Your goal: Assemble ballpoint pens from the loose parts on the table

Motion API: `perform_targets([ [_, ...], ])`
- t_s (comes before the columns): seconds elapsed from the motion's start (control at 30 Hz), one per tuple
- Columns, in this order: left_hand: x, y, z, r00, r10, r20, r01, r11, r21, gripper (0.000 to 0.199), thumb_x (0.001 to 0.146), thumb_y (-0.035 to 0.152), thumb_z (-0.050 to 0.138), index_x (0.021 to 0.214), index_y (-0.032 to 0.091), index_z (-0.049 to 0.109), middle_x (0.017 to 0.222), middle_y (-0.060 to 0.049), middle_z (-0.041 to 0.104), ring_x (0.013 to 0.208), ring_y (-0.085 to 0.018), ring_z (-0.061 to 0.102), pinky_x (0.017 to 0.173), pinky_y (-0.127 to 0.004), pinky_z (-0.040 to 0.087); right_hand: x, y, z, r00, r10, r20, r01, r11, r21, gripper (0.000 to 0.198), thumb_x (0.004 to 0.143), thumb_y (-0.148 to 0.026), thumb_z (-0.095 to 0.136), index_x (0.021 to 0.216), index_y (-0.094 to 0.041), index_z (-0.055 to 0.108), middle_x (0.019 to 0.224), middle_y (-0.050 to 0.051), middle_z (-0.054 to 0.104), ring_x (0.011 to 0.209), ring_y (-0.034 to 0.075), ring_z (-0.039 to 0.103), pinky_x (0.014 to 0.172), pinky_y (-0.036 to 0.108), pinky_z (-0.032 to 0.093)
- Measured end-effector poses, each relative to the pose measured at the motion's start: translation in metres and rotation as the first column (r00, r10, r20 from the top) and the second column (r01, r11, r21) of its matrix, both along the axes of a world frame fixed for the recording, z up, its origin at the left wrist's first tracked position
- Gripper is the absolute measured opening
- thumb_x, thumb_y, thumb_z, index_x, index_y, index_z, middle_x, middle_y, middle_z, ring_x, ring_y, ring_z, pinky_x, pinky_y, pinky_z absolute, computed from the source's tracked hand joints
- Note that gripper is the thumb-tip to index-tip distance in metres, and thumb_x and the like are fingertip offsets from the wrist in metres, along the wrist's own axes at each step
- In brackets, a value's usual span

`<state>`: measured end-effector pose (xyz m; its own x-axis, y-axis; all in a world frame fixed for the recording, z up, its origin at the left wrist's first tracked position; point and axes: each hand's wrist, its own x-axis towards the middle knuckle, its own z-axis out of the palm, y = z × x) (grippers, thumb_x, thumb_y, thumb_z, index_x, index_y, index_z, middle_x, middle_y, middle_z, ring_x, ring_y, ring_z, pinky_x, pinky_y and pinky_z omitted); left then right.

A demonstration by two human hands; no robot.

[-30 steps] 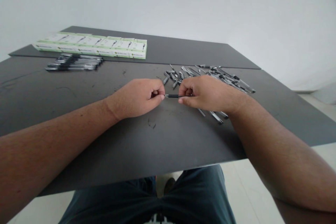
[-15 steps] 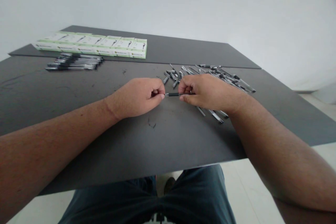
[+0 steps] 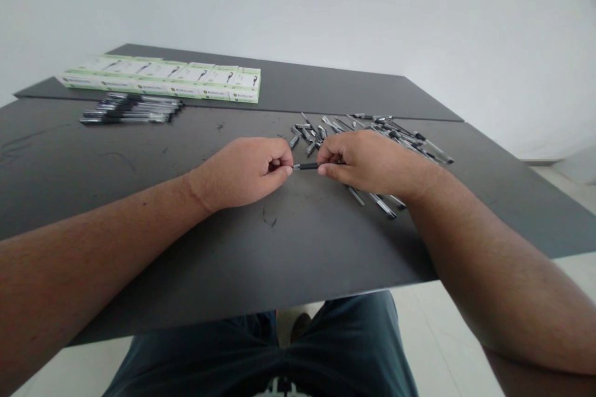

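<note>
Between my two hands, just above the dark table, a pen (image 3: pixel 307 166) with a black grip lies level. The fingertips of my left hand (image 3: pixel 249 170) pinch its pale tip end. My right hand (image 3: pixel 365 160) is closed on the other end of the black grip, hiding the rest of the barrel. Around and beneath my right hand, a loose spread of pen parts (image 3: pixel 419 146) covers the table, with several short caps (image 3: pixel 307 134) on its left side and clear barrels on its right.
At the back left stands a row of white and green boxes (image 3: pixel 186 80). In front of them lies a bundle of pens (image 3: pixel 133 109) with black grips. A raised edge crosses the grey table (image 3: pixel 223 260), whose front edge is close to my legs (image 3: pixel 261 353).
</note>
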<state>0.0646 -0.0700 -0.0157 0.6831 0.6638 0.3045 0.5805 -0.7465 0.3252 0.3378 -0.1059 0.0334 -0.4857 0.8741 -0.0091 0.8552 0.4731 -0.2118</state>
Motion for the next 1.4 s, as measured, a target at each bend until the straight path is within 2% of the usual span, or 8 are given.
perform_targets([
  [0.17, -0.0009, 0.0012, -0.0007, 1.000, 0.008, -0.013, -0.008, 1.000, 0.006, 0.024, 0.100, 0.041, 0.057, 0.100, 0.025, 0.075, 0.084, -0.002, 0.075, 0.077, -0.022, 0.069, 0.082, -0.035, 0.051, 0.0004, -0.0002, -0.0004, 0.999, 0.046, -0.005, -0.046, 0.999, 0.008, 0.023, 0.111, -0.032, 0.069, 0.121, -0.022, 0.087, 0.107, 0.006, 0.088, 0.093, 0.024, 0.075, 0.081, 0.034, 0.046],
  [0.3, -0.0007, 0.0013, -0.0010, 1.000, 0.000, -0.010, 0.000, 1.000, 0.009, 0.024, 0.100, 0.042, 0.056, 0.099, 0.025, 0.074, 0.082, -0.001, 0.074, 0.075, -0.021, 0.068, 0.080, -0.035, 0.051, -0.0010, -0.0011, 0.0011, 1.000, -0.001, -0.013, 0.001, 1.000, -0.009, 0.018, 0.104, -0.031, 0.077, 0.117, -0.023, 0.086, 0.095, 0.002, 0.084, 0.082, 0.022, 0.072, 0.077, 0.033, 0.044],
  [0.47, 0.0002, 0.0011, -0.0007, 1.000, 0.000, -0.015, 0.000, 1.000, 0.017, 0.025, 0.100, 0.042, 0.056, 0.099, 0.025, 0.075, 0.083, -0.002, 0.074, 0.076, -0.022, 0.069, 0.081, -0.035, 0.052, -0.0014, -0.0009, 0.0026, 0.999, 0.049, 0.021, -0.049, 0.999, -0.003, 0.027, 0.113, -0.033, 0.064, 0.117, -0.021, 0.087, 0.100, 0.006, 0.086, 0.085, 0.023, 0.072, 0.079, 0.034, 0.044],
  [0.63, 0.0012, 0.0010, -0.0009, 1.000, 0.003, -0.017, -0.003, 1.000, 0.006, 0.024, 0.100, 0.042, 0.057, 0.099, 0.025, 0.074, 0.084, -0.002, 0.075, 0.076, -0.021, 0.069, 0.082, -0.035, 0.052, -0.0002, -0.0013, 0.0013, 1.000, 0.001, -0.027, -0.001, 1.000, -0.014, 0.019, 0.104, -0.033, 0.078, 0.118, -0.023, 0.086, 0.096, 0.002, 0.085, 0.082, 0.022, 0.072, 0.078, 0.033, 0.044],
  [0.8, 0.0003, 0.0007, -0.0007, 1.000, 0.001, -0.010, -0.001, 1.000, 0.004, 0.024, 0.099, 0.042, 0.056, 0.098, 0.025, 0.073, 0.083, -0.002, 0.074, 0.075, -0.021, 0.068, 0.081, -0.035, 0.051, -0.0015, -0.0019, 0.0035, 0.999, 0.039, 0.027, -0.039, 0.999, -0.015, 0.025, 0.113, -0.032, 0.065, 0.115, -0.021, 0.087, 0.101, 0.006, 0.086, 0.086, 0.023, 0.072, 0.079, 0.035, 0.043],
  [0.97, -0.0010, 0.0006, 0.0004, 1.000, 0.001, -0.028, -0.001, 1.000, -0.005, 0.024, 0.100, 0.041, 0.057, 0.100, 0.025, 0.075, 0.085, -0.002, 0.077, 0.079, -0.022, 0.071, 0.082, -0.035, 0.052, -0.0021, -0.0023, 0.0040, 1.000, -0.001, -0.012, 0.000, 1.000, -0.029, 0.021, 0.104, -0.034, 0.077, 0.120, -0.023, 0.086, 0.095, 0.002, 0.084, 0.081, 0.022, 0.071, 0.077, 0.033, 0.043],
  [1.13, -0.0006, 0.0006, 0.0007, 1.000, 0.002, -0.025, -0.002, 1.000, 0.005, 0.023, 0.101, 0.040, 0.058, 0.100, 0.025, 0.075, 0.085, -0.002, 0.078, 0.080, -0.023, 0.073, 0.081, -0.035, 0.053, -0.0021, -0.0026, 0.0051, 0.998, 0.048, 0.034, -0.048, 0.999, -0.024, 0.026, 0.112, -0.033, 0.063, 0.112, -0.022, 0.087, 0.093, 0.005, 0.084, 0.080, 0.022, 0.069, 0.077, 0.035, 0.042],
  [1.4, -0.0003, -0.0002, 0.0003, 1.000, -0.010, -0.026, 0.011, 1.000, 0.010, 0.024, 0.101, 0.041, 0.058, 0.099, 0.025, 0.075, 0.085, -0.002, 0.078, 0.077, -0.022, 0.072, 0.080, -0.034, 0.052, -0.0024, -0.0034, 0.0041, 1.000, 0.002, -0.001, -0.002, 0.999, -0.034, 0.018, 0.106, -0.033, 0.074, 0.113, -0.022, 0.086, 0.091, 0.003, 0.083, 0.079, 0.021, 0.070, 0.076, 0.034, 0.042],
])
